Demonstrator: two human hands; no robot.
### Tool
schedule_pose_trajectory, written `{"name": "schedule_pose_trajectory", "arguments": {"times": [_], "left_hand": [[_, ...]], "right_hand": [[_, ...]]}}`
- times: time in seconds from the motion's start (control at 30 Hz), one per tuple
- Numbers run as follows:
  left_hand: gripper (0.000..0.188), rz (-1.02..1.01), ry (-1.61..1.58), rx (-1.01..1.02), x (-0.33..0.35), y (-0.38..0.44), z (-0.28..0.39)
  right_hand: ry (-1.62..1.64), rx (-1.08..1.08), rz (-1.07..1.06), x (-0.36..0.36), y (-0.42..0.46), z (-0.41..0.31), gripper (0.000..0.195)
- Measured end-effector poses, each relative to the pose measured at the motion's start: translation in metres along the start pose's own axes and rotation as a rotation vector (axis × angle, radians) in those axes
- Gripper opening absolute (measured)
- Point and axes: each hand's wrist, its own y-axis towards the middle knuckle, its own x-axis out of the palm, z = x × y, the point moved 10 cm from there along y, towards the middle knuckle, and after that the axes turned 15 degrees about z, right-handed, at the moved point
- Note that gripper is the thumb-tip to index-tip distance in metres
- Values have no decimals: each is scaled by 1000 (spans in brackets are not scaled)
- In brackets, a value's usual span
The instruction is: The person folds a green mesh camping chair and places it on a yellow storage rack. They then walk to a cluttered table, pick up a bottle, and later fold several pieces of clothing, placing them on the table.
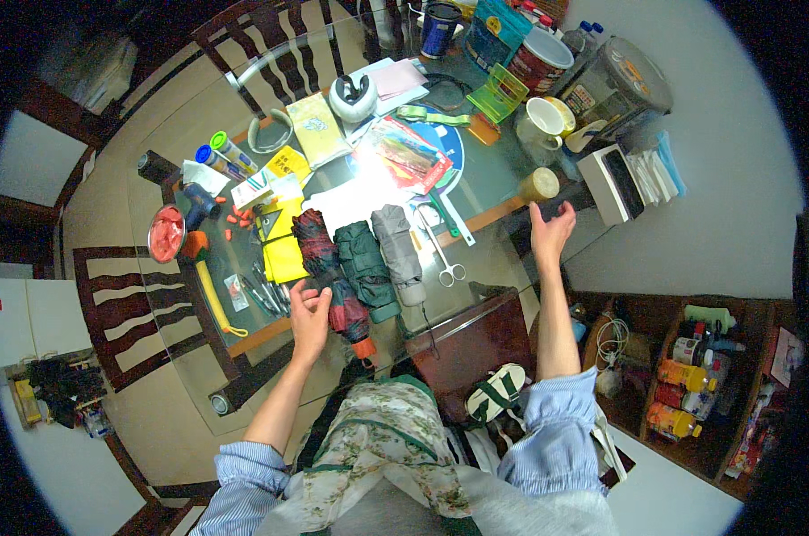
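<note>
My left hand (310,320) is at the table's near edge, fingers apart and holding nothing. It lies just left of a folded red-and-dark plaid umbrella (334,281); whether they touch, I cannot tell. A dark green folded umbrella (365,271) and a grey one (398,251) lie side by side to its right. Scissors (441,253) rest beyond the grey umbrella. My right hand (553,231) is raised at the right, empty with thumb and fingers spread. Just beyond its fingertips is a round, tan-topped container (540,184). Left of the plaid umbrella lies a yellow pouch (282,244).
The glass-topped table (491,177) also bears papers, pens (265,289), orange earplugs (240,218), a yellow-handled tool (211,295) and a pink-filled bowl (167,233). A mug (542,127), tubs and a white box (605,184) crowd the right side. A wooden chair (471,348) stands near me.
</note>
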Motion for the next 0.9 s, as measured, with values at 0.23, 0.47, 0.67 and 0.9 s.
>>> {"name": "schedule_pose_trajectory", "arguments": {"times": [0.23,0.47,0.67,0.9], "left_hand": [[56,30,9,-51,-4,3,-5],[56,-4,38,-37,1,0,8],[59,-10,20,-80,1,-2,13],[65,24,77,258,0,-13,78]], "right_hand": [[138,89,-100,49,19,10,88],[316,199,-242,60,7,4,61],[502,146,-476,31,-68,-73,55],[621,89,-598,-1,-118,-144,63]]}}
